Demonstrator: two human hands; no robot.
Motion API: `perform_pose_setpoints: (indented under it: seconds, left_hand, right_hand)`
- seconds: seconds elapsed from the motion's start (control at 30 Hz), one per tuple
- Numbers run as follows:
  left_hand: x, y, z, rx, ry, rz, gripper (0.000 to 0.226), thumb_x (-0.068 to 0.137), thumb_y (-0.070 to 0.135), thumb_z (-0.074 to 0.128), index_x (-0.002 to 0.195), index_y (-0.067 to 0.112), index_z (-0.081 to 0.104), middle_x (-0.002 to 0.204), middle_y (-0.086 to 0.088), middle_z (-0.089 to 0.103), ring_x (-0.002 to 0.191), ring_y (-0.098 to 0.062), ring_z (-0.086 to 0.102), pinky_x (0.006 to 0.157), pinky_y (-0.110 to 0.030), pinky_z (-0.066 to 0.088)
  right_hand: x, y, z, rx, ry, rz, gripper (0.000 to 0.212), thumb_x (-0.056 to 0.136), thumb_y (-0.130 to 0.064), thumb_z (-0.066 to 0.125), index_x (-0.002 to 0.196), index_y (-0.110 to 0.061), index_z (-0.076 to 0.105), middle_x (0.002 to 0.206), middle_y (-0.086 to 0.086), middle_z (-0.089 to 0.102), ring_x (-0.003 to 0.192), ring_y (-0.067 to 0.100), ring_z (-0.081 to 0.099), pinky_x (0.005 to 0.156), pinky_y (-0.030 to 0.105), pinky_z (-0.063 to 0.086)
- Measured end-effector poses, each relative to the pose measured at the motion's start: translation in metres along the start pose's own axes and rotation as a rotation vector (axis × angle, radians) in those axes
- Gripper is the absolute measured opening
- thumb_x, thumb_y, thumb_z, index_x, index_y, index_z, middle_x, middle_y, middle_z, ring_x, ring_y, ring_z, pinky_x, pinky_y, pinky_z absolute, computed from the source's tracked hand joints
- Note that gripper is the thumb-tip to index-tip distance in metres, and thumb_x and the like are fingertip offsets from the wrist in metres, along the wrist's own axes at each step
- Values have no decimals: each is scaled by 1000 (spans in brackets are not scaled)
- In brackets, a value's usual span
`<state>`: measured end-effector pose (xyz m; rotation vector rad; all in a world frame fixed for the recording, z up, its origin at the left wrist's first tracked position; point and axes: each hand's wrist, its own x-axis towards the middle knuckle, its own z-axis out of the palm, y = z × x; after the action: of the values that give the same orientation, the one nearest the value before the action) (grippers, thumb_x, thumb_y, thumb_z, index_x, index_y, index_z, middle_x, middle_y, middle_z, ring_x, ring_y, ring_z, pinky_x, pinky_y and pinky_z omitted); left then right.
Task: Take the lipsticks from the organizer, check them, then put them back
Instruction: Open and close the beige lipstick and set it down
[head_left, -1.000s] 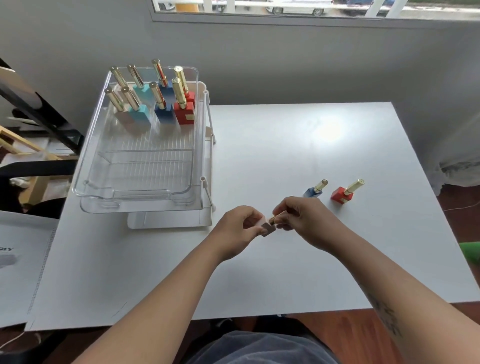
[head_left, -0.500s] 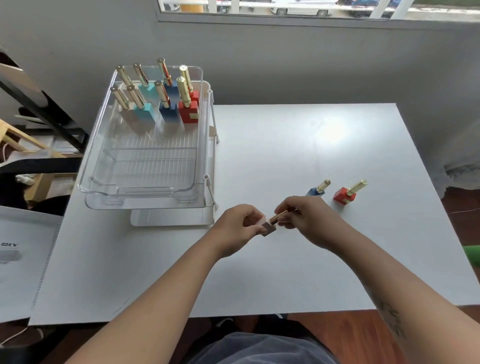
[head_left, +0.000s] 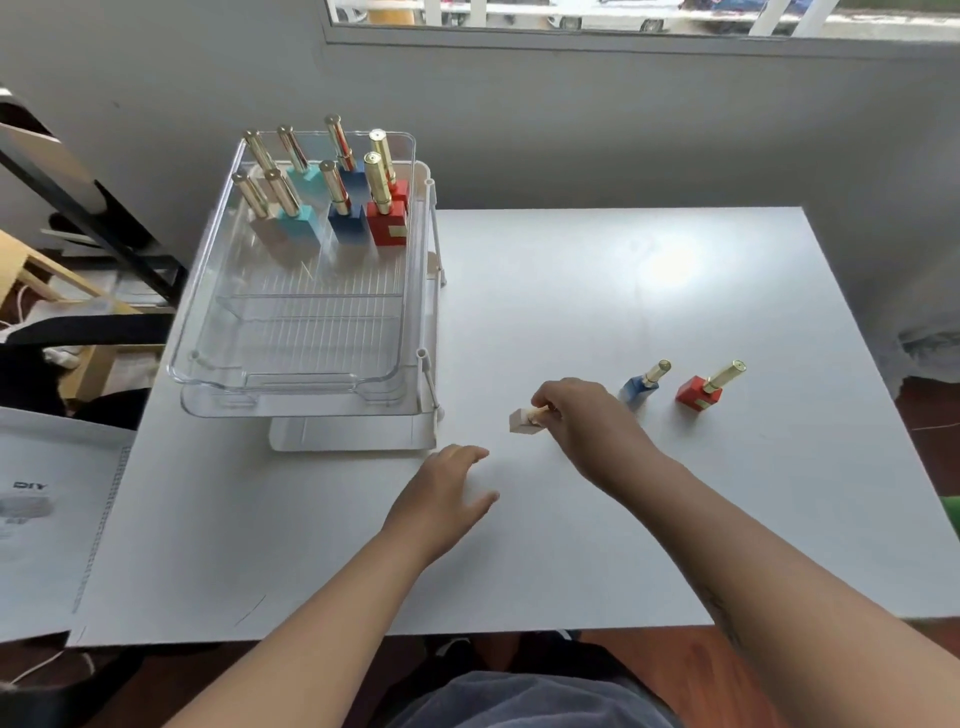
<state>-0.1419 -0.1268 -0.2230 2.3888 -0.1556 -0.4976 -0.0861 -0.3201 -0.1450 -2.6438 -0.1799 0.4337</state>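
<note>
My right hand (head_left: 582, 421) pinches the gold cap of a beige lipstick (head_left: 522, 420), whose square base sits low over the white table (head_left: 597, 291). My left hand (head_left: 447, 499) hovers open and holds nothing, just left of and nearer than the lipstick. A blue lipstick (head_left: 640, 388) and a red lipstick (head_left: 702, 394) stand on the table to the right of my right hand. The clear organizer (head_left: 218, 332) at the left holds several upright gold-capped lipsticks (head_left: 343, 208) along its far end.
A white stand (head_left: 353, 436) sits under the organizer. Printed paper (head_left: 36, 514) lies at the table's left edge. A grey wall and window run along the back. Dark furniture stands to the far left.
My left hand has let go of the beige lipstick and drawn back toward me. My right hand has carried the lipstick forward and down toward the table.
</note>
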Motion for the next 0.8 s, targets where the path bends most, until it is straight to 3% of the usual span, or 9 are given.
perform_pose_setpoints:
  seconds: [0.2,0.33,0.47,0.53,0.63,0.73,0.8]
  left_hand:
    - [-26,-27,23,416,-32,125,59,92,49,50,144,23,40,159,1,27,147,-23,21,118,-35,19]
    - [-37,-41,32,527,-27,153,69,93,55,41,152,21,31,163,-1,19,150,-27,14,120,-40,4]
    - [-37,-46,35,547,-31,155,71,93,58,34,155,24,23,165,1,10,152,-26,6,119,-40,-3]
    - [-36,-47,35,555,-36,150,72,94,59,30,156,26,16,166,3,3,152,-23,-1,118,-38,-10]
    - [-36,-46,35,558,-45,136,72,93,60,28,156,28,10,165,5,-4,151,-21,-7,117,-37,-15]
    - [-37,-43,37,547,-65,127,73,93,58,30,156,26,12,165,4,-3,152,-23,-6,117,-39,-16]
    - [-37,-37,39,558,-72,165,73,92,56,37,155,21,23,165,0,10,152,-26,6,119,-42,-9]
  right_hand:
    - [16,-11,19,-174,-110,-5,14,89,0,46,94,-6,58,96,8,57,88,30,57,70,39,43]
    - [20,-16,29,-284,-146,-40,19,84,8,47,80,-11,45,85,6,47,76,30,55,62,35,40]
    - [19,-19,36,-321,-148,-66,19,85,7,47,96,-7,54,96,10,53,79,30,59,59,34,42]
    - [15,-20,36,-306,-149,-59,22,89,1,49,108,-9,55,103,9,54,85,32,61,67,38,51]
    - [6,-19,26,-186,-100,-32,27,94,-17,52,121,-13,52,113,7,56,91,32,62,76,43,53]
    - [-6,-11,7,-72,35,-15,36,94,-30,56,129,-21,51,118,1,57,90,25,62,77,40,52]
    - [-14,0,-7,-32,147,27,34,93,-30,58,127,-24,54,115,-3,58,85,18,61,75,39,53]
